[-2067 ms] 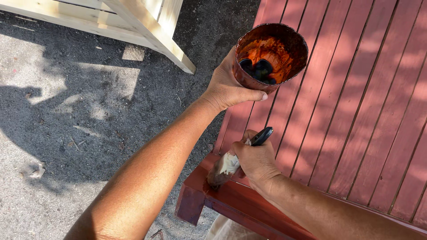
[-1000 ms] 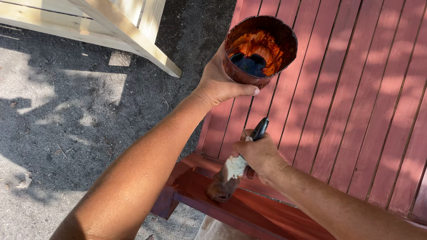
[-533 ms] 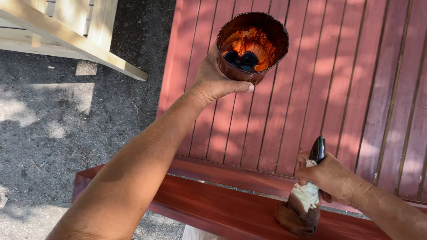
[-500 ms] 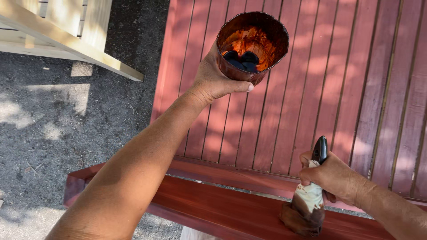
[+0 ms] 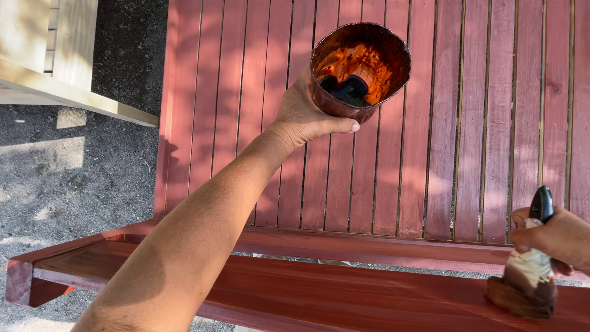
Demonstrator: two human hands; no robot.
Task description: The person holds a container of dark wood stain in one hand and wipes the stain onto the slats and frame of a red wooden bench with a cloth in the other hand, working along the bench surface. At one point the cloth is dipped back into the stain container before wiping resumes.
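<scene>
Left hand: the left hand (image 5: 302,117) is wrapped around a cup (image 5: 359,71), fingers behind it and the thumb pressed across its near wall, holding it up over the slats, far of centre.
Cup: round, open-topped, thin-walled with a wavy, uneven rim; the inside is smeared with glossy orange-red stain, and a dark pool sits at the bottom.
Right hand: the right hand (image 5: 553,237), at the near right edge, is closed around the black handle of a brush (image 5: 527,280); the handle's tip sticks out above the fist.
Brush: wide and flat, its pale ferrule blotched with stain, its dark bristles pressed onto the board just below the hand; well to the right of the cup and nearer.
Board: the board (image 5: 344,295) is a long flat plank running left to right across the near part of the scene, coated red-brown, smooth and slightly shiny, with grain showing.
Slats: the slats (image 5: 473,123) are narrow parallel wooden strips in matt red with thin gaps between them, dappled with sun and shade.
Ground: the ground (image 5: 74,172) at left is grey, gritty gravel.
Bare frame: a frame (image 5: 55,55) of pale unpainted timber stands far left.
</scene>
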